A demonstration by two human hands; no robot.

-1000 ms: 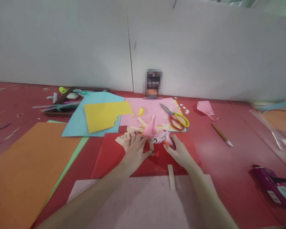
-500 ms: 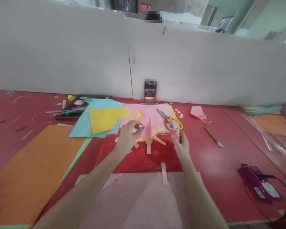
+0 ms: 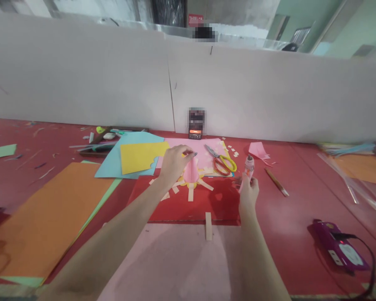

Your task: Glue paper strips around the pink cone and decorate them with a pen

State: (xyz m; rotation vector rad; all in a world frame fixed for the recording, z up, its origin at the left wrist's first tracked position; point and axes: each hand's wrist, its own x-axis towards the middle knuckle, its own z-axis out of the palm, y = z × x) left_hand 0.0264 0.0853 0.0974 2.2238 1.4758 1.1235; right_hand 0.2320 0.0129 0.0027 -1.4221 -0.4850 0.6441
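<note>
My right hand [image 3: 249, 194] is wrapped round a small pink glue bottle [image 3: 249, 164], held upright with its dark tip up, above the right end of a red board [image 3: 222, 202]. My left hand [image 3: 175, 163] has thumb and fingers pinched together at the top of a pink folded paper piece [image 3: 191, 173]. Whether the fingertips grip that piece or something tiny and dark is hidden. The pink piece stands on yellow paper petals [image 3: 201, 171], with pale paper strips [image 3: 191, 193] spreading out from its base on the red board.
Scissors with red and yellow handles [image 3: 227, 163] lie on pink paper behind the board. Yellow [image 3: 138, 156], blue [image 3: 108, 169] and orange sheets [image 3: 50, 217] are at left. A brown-handled tool [image 3: 275, 182] and a purple power bank [image 3: 340, 246] with a cable lie right. A phone [image 3: 196, 125] leans on the white partition.
My right hand has moved right with the glue bottle, away from the scissors, and the bottle now points up. My left hand has risen slightly and closed at the pink piece's top.
</note>
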